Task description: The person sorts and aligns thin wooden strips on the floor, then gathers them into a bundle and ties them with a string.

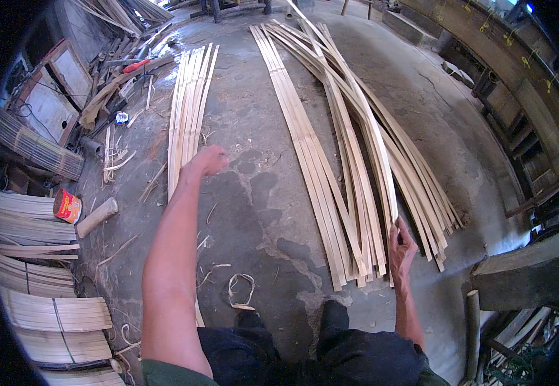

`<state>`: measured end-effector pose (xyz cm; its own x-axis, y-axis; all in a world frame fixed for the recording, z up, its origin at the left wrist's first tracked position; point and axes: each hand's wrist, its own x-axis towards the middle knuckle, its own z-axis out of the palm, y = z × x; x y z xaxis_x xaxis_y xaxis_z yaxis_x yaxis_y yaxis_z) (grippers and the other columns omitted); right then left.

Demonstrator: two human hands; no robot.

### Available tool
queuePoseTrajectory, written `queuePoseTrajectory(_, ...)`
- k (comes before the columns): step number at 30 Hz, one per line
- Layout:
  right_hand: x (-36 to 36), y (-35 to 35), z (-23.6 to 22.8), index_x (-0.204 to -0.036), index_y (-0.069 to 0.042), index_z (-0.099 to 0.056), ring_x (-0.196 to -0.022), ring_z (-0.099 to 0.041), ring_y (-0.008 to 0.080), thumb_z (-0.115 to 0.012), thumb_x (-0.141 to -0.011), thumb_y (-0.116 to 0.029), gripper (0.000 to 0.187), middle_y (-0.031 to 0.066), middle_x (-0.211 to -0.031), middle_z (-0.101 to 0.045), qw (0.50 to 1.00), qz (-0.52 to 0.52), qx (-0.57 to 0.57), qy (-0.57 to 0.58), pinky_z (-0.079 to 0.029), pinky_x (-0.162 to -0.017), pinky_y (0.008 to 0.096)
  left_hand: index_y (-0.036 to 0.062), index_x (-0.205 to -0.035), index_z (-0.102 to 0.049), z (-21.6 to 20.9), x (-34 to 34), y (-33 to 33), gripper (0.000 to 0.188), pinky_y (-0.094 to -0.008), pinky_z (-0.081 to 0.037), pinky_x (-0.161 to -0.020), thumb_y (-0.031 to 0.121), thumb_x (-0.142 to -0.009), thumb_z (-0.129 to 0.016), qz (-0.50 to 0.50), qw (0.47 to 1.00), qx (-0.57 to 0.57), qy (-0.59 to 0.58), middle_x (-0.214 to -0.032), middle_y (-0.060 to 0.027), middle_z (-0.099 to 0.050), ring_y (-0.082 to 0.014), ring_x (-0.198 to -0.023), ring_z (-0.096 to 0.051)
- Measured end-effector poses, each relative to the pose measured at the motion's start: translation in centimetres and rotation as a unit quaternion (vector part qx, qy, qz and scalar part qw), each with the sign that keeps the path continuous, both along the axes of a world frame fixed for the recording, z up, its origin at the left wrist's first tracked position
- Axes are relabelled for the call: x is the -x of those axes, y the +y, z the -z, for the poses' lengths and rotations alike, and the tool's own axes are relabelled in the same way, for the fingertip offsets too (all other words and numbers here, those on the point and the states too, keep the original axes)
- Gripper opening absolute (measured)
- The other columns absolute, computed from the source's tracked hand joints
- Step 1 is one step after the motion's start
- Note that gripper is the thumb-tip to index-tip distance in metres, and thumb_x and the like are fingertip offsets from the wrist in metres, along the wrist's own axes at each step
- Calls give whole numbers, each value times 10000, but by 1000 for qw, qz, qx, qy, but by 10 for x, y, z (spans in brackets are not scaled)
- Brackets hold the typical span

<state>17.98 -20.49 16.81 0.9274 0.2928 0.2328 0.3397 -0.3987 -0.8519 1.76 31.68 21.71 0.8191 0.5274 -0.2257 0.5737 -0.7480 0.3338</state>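
Observation:
My right hand (402,246) pinches the near end of a long pale bamboo strip (376,143). The strip runs away from me, over a fanned pile of similar strips (414,177) on the floor. Left of that pile, more strips (300,135) lie side by side in a flat row. My left hand (207,161) is closed in a loose fist above the floor, and nothing shows sticking out of it. It is beside a narrower bundle of bamboo strips (190,90), whose near part my left forearm partly covers.
Tied stacks of slats (54,315) line the left edge, with a red tub (67,206) and a short log (97,217) above them. A curled fibre loop (241,291) lies before my feet. At the right stand a stone block (530,273) and a wooden frame (517,128).

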Motion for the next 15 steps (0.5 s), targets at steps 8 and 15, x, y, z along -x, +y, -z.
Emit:
queuePoseTrajectory(8,-26,-14,36,-1265,10,-593,-1064,-646,181,-598,-958,-157,350,182,-1160,-673,996,48,72,6,-497,-898,311,85,-1248,-626,0,0,1,434,-432,-457,-1012,289,-865,-598,41,998,-43,4,-1208,-221,-626,-385,-1138,-591)
queuePoseTrajectory(15,-40,-41,70,-1224,-18,-633,-1079,-656,294,-605,-938,-211,346,231,-1156,-641,991,49,129,5,-506,-872,357,82,-1251,-621,-8,0,-5,443,-439,-472,-988,294,-862,-608,7,999,-34,34,-1183,-231,-633,-392,-1115,-598)
